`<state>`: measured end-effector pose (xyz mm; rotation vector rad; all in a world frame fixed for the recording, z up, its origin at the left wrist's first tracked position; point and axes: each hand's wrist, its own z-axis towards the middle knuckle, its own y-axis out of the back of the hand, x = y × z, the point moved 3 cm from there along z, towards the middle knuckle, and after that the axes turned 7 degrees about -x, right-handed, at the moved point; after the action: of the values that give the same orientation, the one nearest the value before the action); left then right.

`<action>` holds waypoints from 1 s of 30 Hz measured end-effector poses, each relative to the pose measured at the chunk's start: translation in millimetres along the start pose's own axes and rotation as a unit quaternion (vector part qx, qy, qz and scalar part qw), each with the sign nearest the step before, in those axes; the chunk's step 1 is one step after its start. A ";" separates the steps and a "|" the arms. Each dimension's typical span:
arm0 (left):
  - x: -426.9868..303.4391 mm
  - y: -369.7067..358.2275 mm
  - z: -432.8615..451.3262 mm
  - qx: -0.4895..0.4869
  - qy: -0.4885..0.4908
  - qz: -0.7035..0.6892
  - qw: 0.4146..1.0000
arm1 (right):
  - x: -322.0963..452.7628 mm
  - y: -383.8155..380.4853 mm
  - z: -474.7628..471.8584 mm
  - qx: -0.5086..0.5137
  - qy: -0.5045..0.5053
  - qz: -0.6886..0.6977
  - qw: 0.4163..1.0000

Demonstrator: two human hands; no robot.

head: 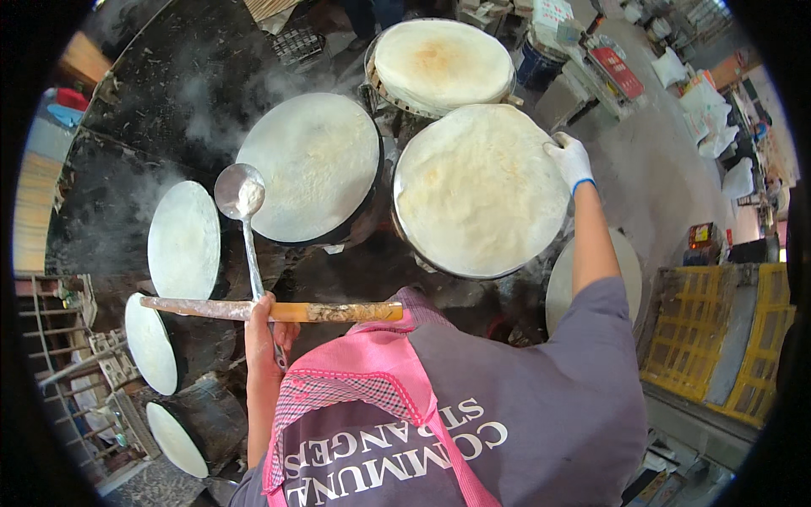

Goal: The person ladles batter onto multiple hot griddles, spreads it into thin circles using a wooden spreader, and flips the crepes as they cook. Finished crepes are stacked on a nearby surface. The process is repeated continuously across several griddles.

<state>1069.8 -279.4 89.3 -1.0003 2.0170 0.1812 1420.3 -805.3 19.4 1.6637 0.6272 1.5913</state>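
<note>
My left hand, bare, grips a metal ladle and a flat bamboo spreader that lies crosswise over the ladle's handle. White batter clings inside the ladle's bowl. On my right side, my right hand wears a white glove with a blue cuff. Its fingers pinch the right edge of a large thin round pancake, which covers a round griddle. Left of it, another pale pancake lies spread on a second griddle. The ladle's bowl overlaps that pancake's left edge in view.
Beyond the griddles, a round rack bears stacked pancakes. More coated griddles curve down the left, and one sits under my right arm. Steam rises at left. Yellow crates stand at right, a red-topped scale farther back.
</note>
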 end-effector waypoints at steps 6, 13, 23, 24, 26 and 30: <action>2.9 -12.5 0.0 -0.016 -0.004 -0.029 0.999 | 127.5 79.1 16.3 -0.144 0.124 -0.032 0.981; 2.9 -9.7 5.7 -0.012 -0.016 -0.044 0.999 | 236.7 93.2 -4.5 -0.355 0.447 -0.064 0.818; 9.6 20.2 -8.3 -0.151 -0.009 -0.051 0.987 | 152.1 -165.8 99.5 -0.190 0.389 -0.182 0.883; 9.1 20.7 -11.5 -0.130 -0.031 -0.054 0.990 | 142.7 -184.6 100.4 -0.177 0.398 -0.175 0.883; 8.5 24.1 -14.4 -0.154 -0.022 -0.046 0.987 | 129.7 -210.1 100.6 -0.146 0.376 -0.160 0.901; 4.8 23.9 -13.8 -0.170 -0.004 -0.059 0.984 | 123.0 -216.6 100.7 -0.093 0.329 -0.151 0.928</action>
<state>1042.7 -272.5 89.0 -1.3252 1.9496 0.4772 1563.6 -595.9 -69.0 0.8201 0.9749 1.8974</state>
